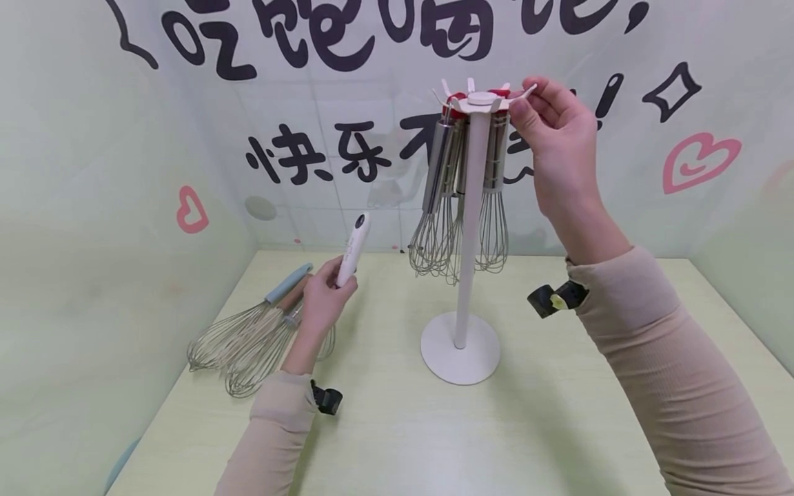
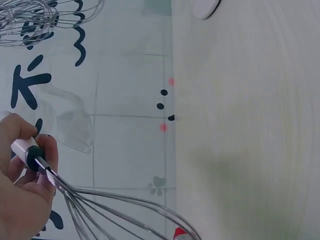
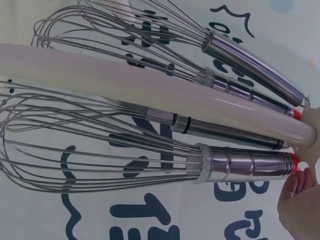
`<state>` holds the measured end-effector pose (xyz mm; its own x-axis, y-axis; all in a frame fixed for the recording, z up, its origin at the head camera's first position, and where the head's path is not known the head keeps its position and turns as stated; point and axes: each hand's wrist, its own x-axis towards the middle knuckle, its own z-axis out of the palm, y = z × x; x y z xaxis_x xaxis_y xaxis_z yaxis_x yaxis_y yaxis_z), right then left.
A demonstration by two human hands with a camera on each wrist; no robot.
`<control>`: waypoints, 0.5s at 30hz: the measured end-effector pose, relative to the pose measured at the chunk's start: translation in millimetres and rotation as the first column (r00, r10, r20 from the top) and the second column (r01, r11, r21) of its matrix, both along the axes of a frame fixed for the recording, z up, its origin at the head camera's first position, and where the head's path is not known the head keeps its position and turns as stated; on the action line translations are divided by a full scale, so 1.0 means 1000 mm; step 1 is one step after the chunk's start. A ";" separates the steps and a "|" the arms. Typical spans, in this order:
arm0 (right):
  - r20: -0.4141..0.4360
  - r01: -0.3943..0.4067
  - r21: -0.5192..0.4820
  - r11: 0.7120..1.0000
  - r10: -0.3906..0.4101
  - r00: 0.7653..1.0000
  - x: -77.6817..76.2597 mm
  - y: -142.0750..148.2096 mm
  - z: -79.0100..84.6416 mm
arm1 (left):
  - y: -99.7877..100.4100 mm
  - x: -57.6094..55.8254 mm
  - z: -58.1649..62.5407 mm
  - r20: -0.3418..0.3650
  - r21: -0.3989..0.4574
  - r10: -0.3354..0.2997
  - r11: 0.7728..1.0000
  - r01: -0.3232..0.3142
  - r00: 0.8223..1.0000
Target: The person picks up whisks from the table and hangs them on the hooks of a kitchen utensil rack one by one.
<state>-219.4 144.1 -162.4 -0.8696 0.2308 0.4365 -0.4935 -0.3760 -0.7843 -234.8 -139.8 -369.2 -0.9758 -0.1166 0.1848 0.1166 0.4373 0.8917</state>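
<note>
My left hand (image 1: 324, 297) grips a whisk by its white handle (image 1: 353, 249), held tilted above the table at left. In the left wrist view its wire loops (image 2: 107, 205) fan out below the fingers. My right hand (image 1: 561, 134) pinches one upturned hook (image 1: 528, 92) at the top of a white rotating stand (image 1: 473, 227). Several metal-handled whisks (image 1: 439, 165) hang from the other hooks, some with red ends. The right wrist view shows a hanging whisk (image 3: 240, 164) with its red end close to the fingers.
Whisks lie on the table at left, one with a blue handle (image 1: 289, 282) and one with a brown handle (image 1: 294, 294). The stand's round base (image 1: 443, 355) rests mid-table. Behind, a patterned sheet (image 1: 372, 89) with black characters closes off the back.
</note>
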 end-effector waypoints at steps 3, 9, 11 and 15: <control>-0.005 0.020 0.012 1.000 -0.020 1.000 0.001 -0.002 -0.001 | 0.005 0.003 0.008 -0.011 0.020 -0.011 1.000 0.011 1.000; -0.026 0.053 0.011 0.999 -0.052 0.998 0.005 -0.005 -0.002 | 0.011 0.010 0.025 -0.043 0.101 -0.043 0.994 0.047 0.998; -0.031 0.055 -0.003 0.999 -0.055 0.998 0.005 -0.005 -0.002 | 0.013 0.012 0.030 -0.059 0.126 -0.054 0.990 0.062 0.997; -0.042 0.055 -0.021 0.998 -0.056 0.998 0.006 -0.006 -0.002 | 0.017 0.015 0.040 -0.078 0.156 -0.065 0.985 0.076 0.995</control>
<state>-213.7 138.1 -164.4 -0.8361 0.2874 0.4673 -0.5465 -0.3624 -0.7550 -219.4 -123.1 -329.1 -0.9674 -0.0814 0.2396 0.2086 0.2794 0.9372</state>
